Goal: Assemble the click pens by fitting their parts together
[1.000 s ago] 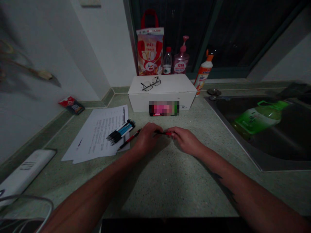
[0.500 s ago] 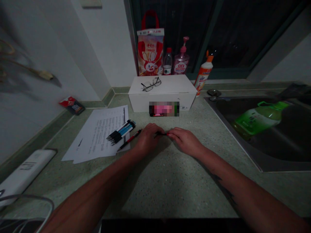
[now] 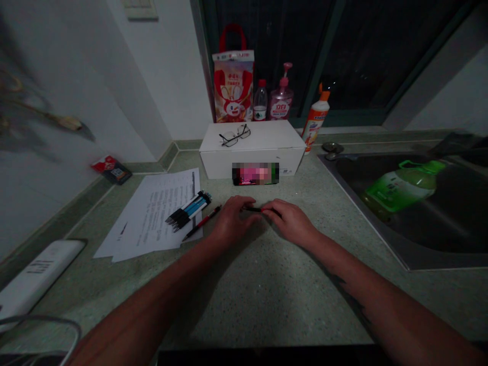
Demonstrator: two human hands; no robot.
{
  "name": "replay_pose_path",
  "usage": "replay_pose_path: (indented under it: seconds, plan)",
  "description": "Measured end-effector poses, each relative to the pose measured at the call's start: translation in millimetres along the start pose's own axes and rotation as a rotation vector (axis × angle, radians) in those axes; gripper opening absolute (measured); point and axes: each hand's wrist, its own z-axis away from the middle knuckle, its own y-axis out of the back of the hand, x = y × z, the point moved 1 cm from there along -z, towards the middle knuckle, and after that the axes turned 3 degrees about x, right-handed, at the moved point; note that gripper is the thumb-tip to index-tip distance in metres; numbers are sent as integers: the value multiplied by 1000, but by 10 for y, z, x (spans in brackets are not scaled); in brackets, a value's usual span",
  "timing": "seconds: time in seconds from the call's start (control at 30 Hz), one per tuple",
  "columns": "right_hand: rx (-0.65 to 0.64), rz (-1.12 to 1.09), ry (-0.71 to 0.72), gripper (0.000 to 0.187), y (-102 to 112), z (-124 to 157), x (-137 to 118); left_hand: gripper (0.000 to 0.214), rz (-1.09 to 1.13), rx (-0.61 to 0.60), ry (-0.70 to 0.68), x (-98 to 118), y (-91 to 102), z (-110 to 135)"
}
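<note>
Presently, the right hand (image 3: pixel 292 222) pinches a slim black-and-red pen (image 3: pixel 253 209) that spans the gap between both hands. The left hand (image 3: pixel 233 218) curls near its dark end, thumb parted; whether it grips, I cannot tell. Beside that hand lies a second pen (image 3: pixel 202 222).

The left hand (image 3: pixel 232 218) has loosened: its thumb (image 3: pixel 250 219), drawn in close to the pen (image 3: pixel 252 209) a second ago, now stands away from the index finger with a gap between them. The right hand (image 3: pixel 288 218) now covers more of the pen's red section, which showed plainly earlier. The view tips slightly upward, revealing more of the wall switch (image 3: pixel 140 9).
</note>
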Motion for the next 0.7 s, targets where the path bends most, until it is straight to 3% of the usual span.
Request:
replay_pose_path:
  seconds: [0.1,0.33,0.7]
  plan:
    - [8,23,-10,19,15,-6,10,10,23,-25,113,18,6,2]
    - [19,37,-21,18,29,-8,7,5,121,-7,198,-7,10,-26]
    - [32,78,4,20,26,5,16,0,168,-10,173,-21,-4,-40]
